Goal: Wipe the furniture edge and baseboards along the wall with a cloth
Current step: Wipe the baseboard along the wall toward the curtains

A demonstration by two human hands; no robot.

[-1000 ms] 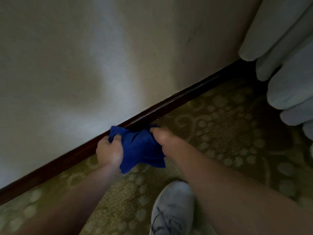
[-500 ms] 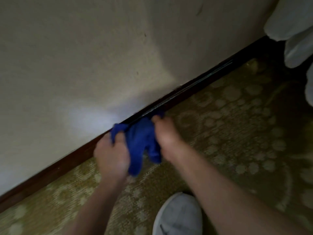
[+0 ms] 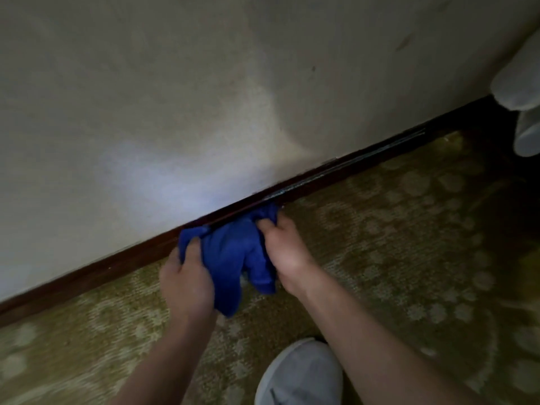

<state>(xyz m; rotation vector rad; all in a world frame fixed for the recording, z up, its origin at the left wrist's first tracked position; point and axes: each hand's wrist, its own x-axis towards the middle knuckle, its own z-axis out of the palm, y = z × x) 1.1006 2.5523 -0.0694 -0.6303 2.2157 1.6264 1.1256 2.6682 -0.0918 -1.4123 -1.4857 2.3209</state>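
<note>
Since before, your hands slid toward 2 o'clock along the baseboard; left hand and right hand both clench the cloth, spreading pressure against it.

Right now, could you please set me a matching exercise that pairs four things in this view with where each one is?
Things:
1. crumpled blue cloth
2. dark wooden baseboard
3. pale grey shoe
4. white curtain folds

Places:
A. at the bottom edge, on the patterned carpet
B. at the right edge, by the wall's far end
C. held in the left hand and right hand
D. along the foot of the wall

Pairs: 1-C, 2-D, 3-A, 4-B
</note>
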